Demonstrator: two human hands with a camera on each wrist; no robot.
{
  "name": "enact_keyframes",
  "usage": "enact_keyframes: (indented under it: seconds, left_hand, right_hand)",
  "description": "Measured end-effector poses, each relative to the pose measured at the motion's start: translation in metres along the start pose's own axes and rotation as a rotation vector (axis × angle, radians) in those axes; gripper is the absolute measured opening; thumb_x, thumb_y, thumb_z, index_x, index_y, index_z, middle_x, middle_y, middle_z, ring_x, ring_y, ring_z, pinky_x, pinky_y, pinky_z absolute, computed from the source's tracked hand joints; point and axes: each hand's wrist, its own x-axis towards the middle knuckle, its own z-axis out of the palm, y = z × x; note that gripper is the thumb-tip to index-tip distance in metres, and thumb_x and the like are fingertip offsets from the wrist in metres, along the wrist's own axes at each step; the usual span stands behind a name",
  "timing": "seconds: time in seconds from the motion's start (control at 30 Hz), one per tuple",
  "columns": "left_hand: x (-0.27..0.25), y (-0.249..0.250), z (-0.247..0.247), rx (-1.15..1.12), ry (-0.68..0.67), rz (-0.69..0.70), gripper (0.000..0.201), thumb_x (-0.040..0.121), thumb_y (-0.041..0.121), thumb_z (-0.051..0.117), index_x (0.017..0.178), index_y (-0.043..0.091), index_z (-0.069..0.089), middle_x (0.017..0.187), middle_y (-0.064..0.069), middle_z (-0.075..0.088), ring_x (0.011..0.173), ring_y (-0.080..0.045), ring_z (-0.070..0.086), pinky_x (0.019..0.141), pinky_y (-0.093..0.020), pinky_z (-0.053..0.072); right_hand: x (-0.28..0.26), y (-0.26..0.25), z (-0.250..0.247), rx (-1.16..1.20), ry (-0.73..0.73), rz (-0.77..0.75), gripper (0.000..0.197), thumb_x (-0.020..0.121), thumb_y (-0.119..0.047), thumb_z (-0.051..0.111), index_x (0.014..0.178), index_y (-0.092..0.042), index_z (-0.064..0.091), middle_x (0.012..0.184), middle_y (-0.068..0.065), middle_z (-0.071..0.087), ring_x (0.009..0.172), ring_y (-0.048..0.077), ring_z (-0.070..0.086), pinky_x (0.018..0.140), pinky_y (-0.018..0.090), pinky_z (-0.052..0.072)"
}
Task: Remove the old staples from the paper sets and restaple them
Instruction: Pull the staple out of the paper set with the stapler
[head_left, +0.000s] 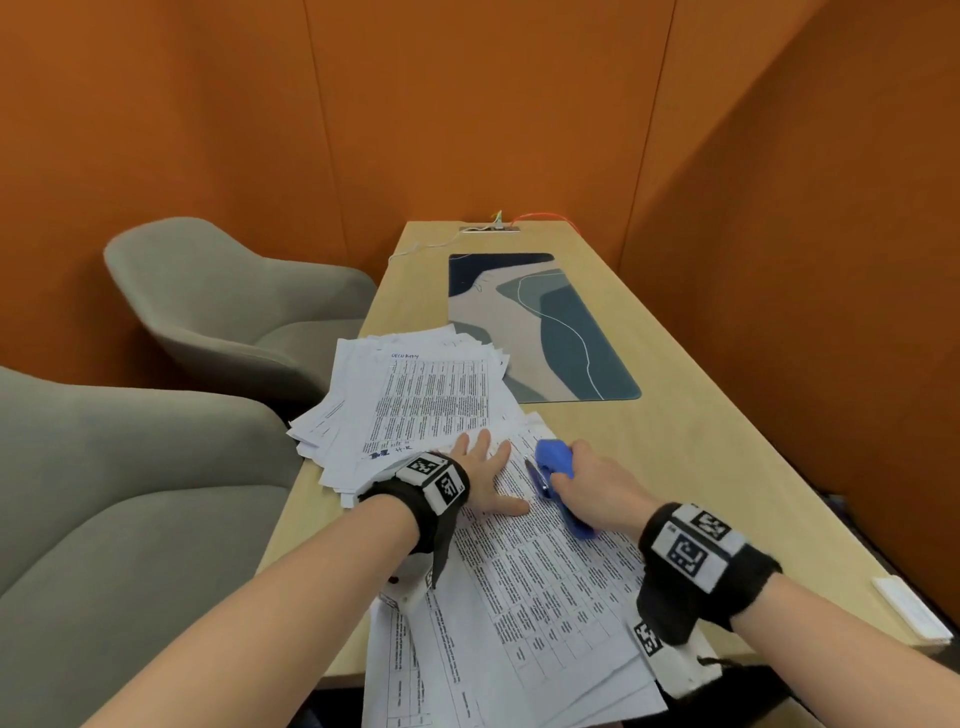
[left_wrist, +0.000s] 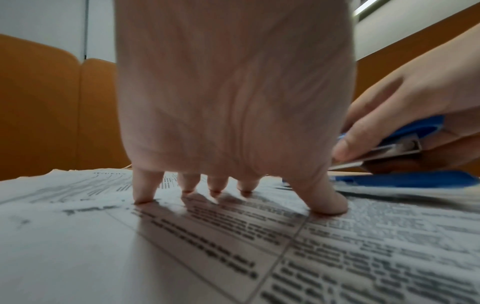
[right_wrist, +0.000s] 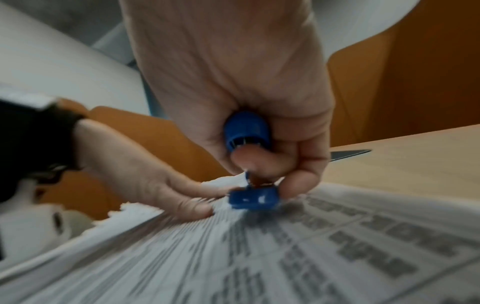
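A printed paper set (head_left: 535, 582) lies on the wooden table (head_left: 675, 441) in front of me. My left hand (head_left: 485, 475) lies flat on its upper part, fingers straight and spread, fingertips (left_wrist: 144, 197) pressing the sheet. My right hand (head_left: 587, 483) grips a blue stapler (head_left: 558, 465) over the far corner of that set; its metal magazine (left_wrist: 381, 150) and blue base (left_wrist: 405, 181) show in the left wrist view. In the right wrist view the stapler (right_wrist: 248, 131) sits inside the curled fingers, its base (right_wrist: 253, 198) on the paper (right_wrist: 285, 257). The staple itself is hidden.
A loose heap of further printed paper sets (head_left: 415, 400) lies beyond my left hand, overhanging the table's left edge. A blue and beige desk mat (head_left: 540, 327) lies farther back. Two grey chairs (head_left: 223, 296) stand at the left. A white box (head_left: 911, 610) sits at the right edge.
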Motion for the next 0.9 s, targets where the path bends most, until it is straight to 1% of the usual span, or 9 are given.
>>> enact_keyframes:
  seconds: [0.07, 0.2, 0.27, 0.33, 0.4, 0.5, 0.7, 0.8, 0.9]
  left_hand:
    - [0.001, 0.000, 0.002, -0.015, 0.002, -0.010, 0.095, 0.087, 0.068, 0.042, 0.152, 0.024, -0.012, 0.160, -0.006, -0.018, 0.147, -0.032, -0.012, 0.116, -0.055, 0.006]
    - [0.001, 0.000, 0.002, -0.015, 0.010, -0.004, 0.095, 0.088, 0.067, 0.043, 0.153, 0.023, -0.011, 0.160, -0.007, -0.018, 0.147, -0.033, -0.012, 0.115, -0.055, 0.006]
    - [0.001, 0.001, 0.002, -0.010, 0.008, -0.007, 0.095, 0.088, 0.067, 0.042, 0.153, 0.023, -0.011, 0.160, -0.007, -0.017, 0.147, -0.033, -0.013, 0.115, -0.056, 0.005]
    - [0.001, 0.002, 0.002, -0.006, 0.005, -0.012, 0.096, 0.087, 0.068, 0.042, 0.153, 0.023, -0.012, 0.160, -0.006, -0.018, 0.147, -0.033, -0.013, 0.115, -0.057, 0.006]
    - [0.002, 0.002, 0.003, -0.007, 0.006, -0.013, 0.096, 0.087, 0.068, 0.042, 0.152, 0.024, -0.012, 0.160, -0.006, -0.018, 0.147, -0.032, -0.013, 0.114, -0.058, 0.006]
    - [0.003, 0.001, 0.003, 0.004, 0.003, -0.003, 0.097, 0.086, 0.070, 0.041, 0.152, 0.024, -0.013, 0.159, -0.006, -0.019, 0.147, -0.033, -0.013, 0.114, -0.057, 0.006]
    - [0.003, -0.003, 0.001, 0.070, -0.009, 0.022, 0.101, 0.084, 0.072, 0.042, 0.152, 0.022, -0.015, 0.159, -0.008, -0.018, 0.147, -0.035, -0.010, 0.115, -0.056, 0.008]
    - [0.004, -0.002, 0.003, 0.075, 0.036, 0.011, 0.102, 0.084, 0.072, 0.042, 0.153, 0.020, -0.010, 0.160, -0.011, -0.013, 0.147, -0.036, -0.006, 0.115, -0.055, 0.010]
    - [0.005, -0.001, 0.002, 0.073, 0.020, -0.013, 0.103, 0.083, 0.073, 0.042, 0.153, 0.020, -0.011, 0.160, -0.010, -0.014, 0.147, -0.036, -0.007, 0.115, -0.056, 0.009]
  right_hand:
    - [-0.003, -0.005, 0.008, -0.099, 0.018, -0.019, 0.041, 0.098, -0.025, 0.036, 0.134, -0.008, 0.031, 0.120, 0.016, 0.058, 0.107, 0.033, 0.055, 0.074, 0.031, 0.035]
    - [-0.001, -0.013, 0.012, -0.185, 0.060, -0.006, 0.051, 0.097, -0.019, 0.036, 0.144, -0.007, 0.021, 0.124, 0.017, 0.056, 0.112, 0.034, 0.054, 0.074, 0.032, 0.034]
    - [0.000, -0.017, 0.013, -0.187, 0.072, 0.016, 0.051, 0.097, -0.018, 0.038, 0.144, -0.006, 0.021, 0.124, 0.016, 0.056, 0.112, 0.034, 0.054, 0.074, 0.031, 0.034]
    - [0.000, -0.022, 0.015, -0.198, 0.078, 0.038, 0.053, 0.097, -0.019, 0.039, 0.145, -0.005, 0.020, 0.127, 0.016, 0.055, 0.115, 0.034, 0.053, 0.076, 0.033, 0.036]
    - [-0.001, -0.026, 0.016, -0.219, 0.075, 0.062, 0.056, 0.098, -0.021, 0.040, 0.146, -0.003, 0.017, 0.131, 0.017, 0.053, 0.118, 0.034, 0.052, 0.083, 0.035, 0.041]
    - [0.001, -0.031, 0.017, -0.247, 0.074, 0.084, 0.061, 0.097, -0.020, 0.043, 0.148, -0.003, 0.014, 0.133, 0.016, 0.051, 0.121, 0.034, 0.051, 0.090, 0.037, 0.042]
    - [0.001, -0.037, 0.020, -0.269, 0.101, 0.112, 0.063, 0.098, -0.017, 0.042, 0.150, -0.002, 0.009, 0.135, 0.014, 0.050, 0.124, 0.032, 0.049, 0.093, 0.038, 0.042]
    - [0.004, -0.039, 0.023, -0.266, 0.124, 0.133, 0.065, 0.098, -0.015, 0.041, 0.151, -0.003, 0.005, 0.136, 0.013, 0.051, 0.125, 0.030, 0.049, 0.094, 0.036, 0.042]
    - [0.003, -0.041, 0.025, -0.257, 0.132, 0.147, 0.065, 0.097, -0.014, 0.041, 0.151, -0.003, 0.006, 0.134, 0.012, 0.052, 0.124, 0.030, 0.050, 0.094, 0.037, 0.043]
